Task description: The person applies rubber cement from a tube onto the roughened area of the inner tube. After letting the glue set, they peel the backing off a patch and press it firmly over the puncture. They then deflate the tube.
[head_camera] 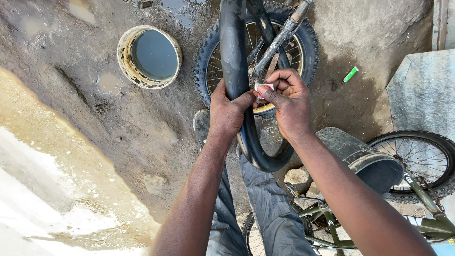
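My left hand (230, 110) grips a black rubber inner tube (233, 52) that loops down in front of me to about knee height. My right hand (289, 97) pinches a small white and red patch (263, 87) against the tube, right beside my left thumb. Behind the tube lies a small bicycle wheel (303, 33) with a knobby tyre and a dirty fork leg across it.
A round basin of water (150, 57) sits on the muddy ground at upper left. A small green tube (350, 74) lies on the dirt to the right. A dark bucket (365, 156) and a green bicycle with its wheel (419, 159) stand at lower right.
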